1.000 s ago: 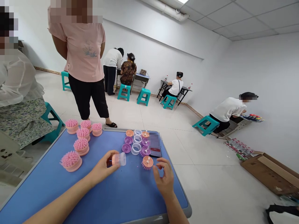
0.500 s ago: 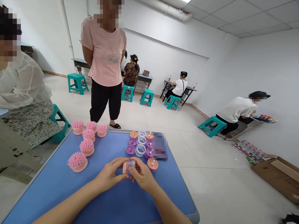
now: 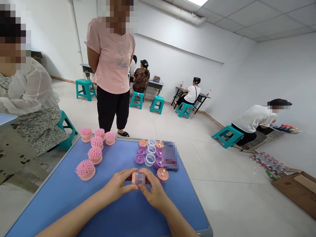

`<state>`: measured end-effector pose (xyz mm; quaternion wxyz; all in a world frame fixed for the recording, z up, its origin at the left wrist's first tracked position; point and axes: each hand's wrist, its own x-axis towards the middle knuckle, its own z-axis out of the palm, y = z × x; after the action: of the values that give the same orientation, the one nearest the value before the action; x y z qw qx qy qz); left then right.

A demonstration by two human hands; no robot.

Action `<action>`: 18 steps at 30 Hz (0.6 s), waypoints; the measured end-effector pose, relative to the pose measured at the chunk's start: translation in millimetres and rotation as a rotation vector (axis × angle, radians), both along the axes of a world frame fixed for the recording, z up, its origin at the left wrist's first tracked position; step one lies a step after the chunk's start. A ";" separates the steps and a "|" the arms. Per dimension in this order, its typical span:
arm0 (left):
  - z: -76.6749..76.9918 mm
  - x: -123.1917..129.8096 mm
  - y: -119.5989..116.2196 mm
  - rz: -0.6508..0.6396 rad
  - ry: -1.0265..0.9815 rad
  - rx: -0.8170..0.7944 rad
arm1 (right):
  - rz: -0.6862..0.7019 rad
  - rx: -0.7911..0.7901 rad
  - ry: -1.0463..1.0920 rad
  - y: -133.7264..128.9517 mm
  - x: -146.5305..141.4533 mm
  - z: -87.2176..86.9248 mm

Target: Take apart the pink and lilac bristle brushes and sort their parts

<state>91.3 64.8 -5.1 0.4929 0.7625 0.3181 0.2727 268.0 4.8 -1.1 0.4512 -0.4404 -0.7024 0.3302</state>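
Note:
Over the near middle of the blue table, my left hand (image 3: 118,185) grips a peach plastic cap (image 3: 133,178) between thumb and fingers. The clear plastic ring (image 3: 140,178) against the cap is pinched in my right hand (image 3: 155,190); whether the two parts are locked together I cannot tell. Just past my right hand lies a peach bristled brush head (image 3: 162,174), bristles down, with a white stem on top. Beyond stand purple caps (image 3: 140,159), clear rings (image 3: 150,160) and purple bristled heads (image 3: 158,162) in rows. Several pink round scrub brushes (image 3: 85,169) sit bristles up at the left.
A blurred dark flat packet (image 3: 170,156) lies by the table's right edge. A person in a pink shirt (image 3: 112,59) stands beyond the blue table (image 3: 111,214). Another person (image 3: 34,89) sits at the left. Green stools (image 3: 157,104) and a cardboard box (image 3: 296,191) are on the floor.
The view has shifted slightly, so everything appears a little to the right and lower. My right thumb has moved from the face of the clear ring to its lower edge.

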 end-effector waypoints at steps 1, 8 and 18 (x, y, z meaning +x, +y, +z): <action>1.4 0.4 0.1 -0.017 -0.029 -0.072 | 0.010 0.034 -0.019 -0.9 0.2 2.5; 15.3 4.4 2.0 -0.043 -0.087 -0.320 | 0.031 0.111 -0.080 -1.9 -0.5 11.7; 3.0 1.1 4.0 0.008 -0.104 -0.227 | -0.015 -0.229 0.097 1.8 4.2 9.0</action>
<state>92.5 68.8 -2.1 0.5909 0.6854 0.3240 0.2758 272.2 6.6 7.9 0.4339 -0.4779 -0.6340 0.4259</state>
